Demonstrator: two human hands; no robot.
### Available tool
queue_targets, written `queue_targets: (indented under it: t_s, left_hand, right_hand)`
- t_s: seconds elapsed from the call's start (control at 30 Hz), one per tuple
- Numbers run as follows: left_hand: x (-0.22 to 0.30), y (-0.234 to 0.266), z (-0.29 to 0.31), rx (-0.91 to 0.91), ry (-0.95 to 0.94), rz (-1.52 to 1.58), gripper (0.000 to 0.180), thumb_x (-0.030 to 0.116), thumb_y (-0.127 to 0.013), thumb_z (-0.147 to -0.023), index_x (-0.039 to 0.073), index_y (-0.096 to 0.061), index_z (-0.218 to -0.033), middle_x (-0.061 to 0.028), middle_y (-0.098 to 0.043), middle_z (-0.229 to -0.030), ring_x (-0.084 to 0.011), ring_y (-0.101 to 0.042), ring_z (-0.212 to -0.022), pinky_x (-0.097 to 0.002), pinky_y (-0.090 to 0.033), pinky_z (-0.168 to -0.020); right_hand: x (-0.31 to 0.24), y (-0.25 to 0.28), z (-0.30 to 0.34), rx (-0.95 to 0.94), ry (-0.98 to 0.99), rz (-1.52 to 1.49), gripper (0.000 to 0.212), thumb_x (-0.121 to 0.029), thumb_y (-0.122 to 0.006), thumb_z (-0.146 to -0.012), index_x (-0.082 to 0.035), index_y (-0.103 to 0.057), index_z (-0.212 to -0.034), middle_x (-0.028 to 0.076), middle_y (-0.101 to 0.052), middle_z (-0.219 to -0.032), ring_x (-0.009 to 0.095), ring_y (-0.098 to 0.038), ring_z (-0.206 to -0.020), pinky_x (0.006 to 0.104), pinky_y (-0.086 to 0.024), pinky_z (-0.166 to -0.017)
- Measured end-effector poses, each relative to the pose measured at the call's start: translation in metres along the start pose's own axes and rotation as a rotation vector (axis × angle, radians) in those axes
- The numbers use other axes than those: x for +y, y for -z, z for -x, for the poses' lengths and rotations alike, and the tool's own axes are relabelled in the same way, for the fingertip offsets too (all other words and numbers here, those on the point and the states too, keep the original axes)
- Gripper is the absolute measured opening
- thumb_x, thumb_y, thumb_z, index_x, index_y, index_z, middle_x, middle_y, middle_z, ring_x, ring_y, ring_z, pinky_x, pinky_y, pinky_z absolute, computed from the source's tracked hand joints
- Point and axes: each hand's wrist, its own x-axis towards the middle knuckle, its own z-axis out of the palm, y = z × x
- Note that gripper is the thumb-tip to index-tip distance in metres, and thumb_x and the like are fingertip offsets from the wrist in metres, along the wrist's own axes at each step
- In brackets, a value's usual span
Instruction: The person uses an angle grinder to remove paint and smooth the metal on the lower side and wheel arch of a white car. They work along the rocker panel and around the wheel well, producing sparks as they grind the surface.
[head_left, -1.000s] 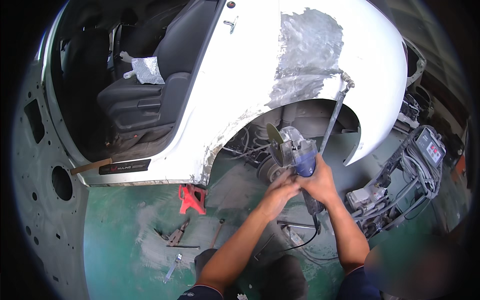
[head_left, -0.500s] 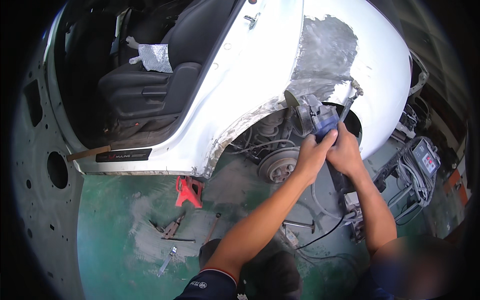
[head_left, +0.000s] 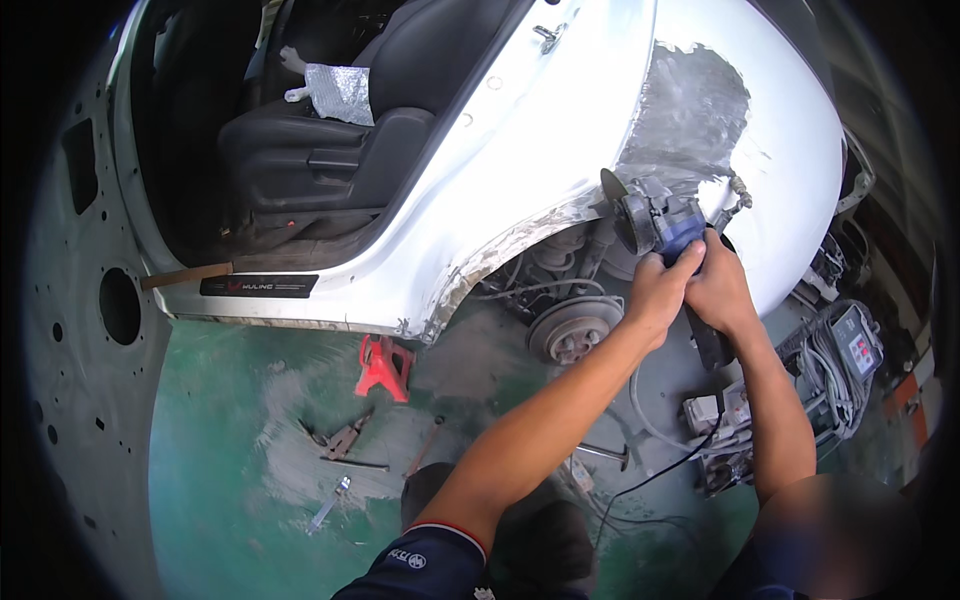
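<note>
Both my hands are closed round a blue and grey angle grinder [head_left: 680, 228], held at the rear wheel arch of a white car body [head_left: 560, 130]. My left hand [head_left: 658, 300] grips its near side, and my right hand [head_left: 722, 288] wraps the body beside it. The grinder's thin disc [head_left: 613, 187] points left, close to the arch's scraped edge; whether it touches cannot be made out. A bare grey sanded patch [head_left: 690, 110] lies on the panel above. Just past my right hand, a metal fitting [head_left: 740, 192] sits against the panel; what it belongs to is unclear.
Below the arch shows a brake disc [head_left: 572, 330]. A red jack stand [head_left: 384, 368] stands under the sill. Locking pliers [head_left: 345, 435] and other hand tools lie on the green floor. Cables trail to a machine [head_left: 850, 345] at right. A car door panel [head_left: 90, 330] stands at left.
The view has shifted, so the car sits further right and higher. The grinder, held in both my hands, remains at the wheel arch; the metal fitting's rod shows less behind it.
</note>
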Motion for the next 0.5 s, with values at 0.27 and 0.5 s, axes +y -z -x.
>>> queue_targets:
  t_s: [0.27, 0.5]
  left_hand:
    - [0.0015, -0.0003, -0.0028, 0.010, -0.009, 0.015, 0.037, 0.042, -0.074, -0.098, 0.005, -0.071, -0.098, 0.0005, -0.065, -0.087, -0.0072, -0.057, -0.072, -0.0282, -0.043, -0.060]
    - [0.0013, 0.0012, -0.0049, 0.007, 0.008, 0.030, 0.038, 0.040, -0.074, -0.098, 0.002, -0.070, -0.105, -0.0019, -0.068, -0.094, -0.0092, -0.062, -0.077, -0.0289, -0.049, -0.064]
  right_hand:
    - [0.0018, -0.0011, -0.0061, 0.005, 0.050, 0.027, 0.041, -0.026, -0.073, -0.083, 0.005, -0.053, -0.103, 0.035, -0.069, -0.091, 0.054, -0.067, -0.092, 0.0583, -0.051, -0.081]
    - [-0.0007, 0.0000, -0.0065, -0.004, 0.041, 0.033, 0.041, -0.026, -0.072, -0.082, 0.005, -0.054, -0.103, 0.035, -0.069, -0.092, 0.054, -0.067, -0.093, 0.0580, -0.052, -0.081]
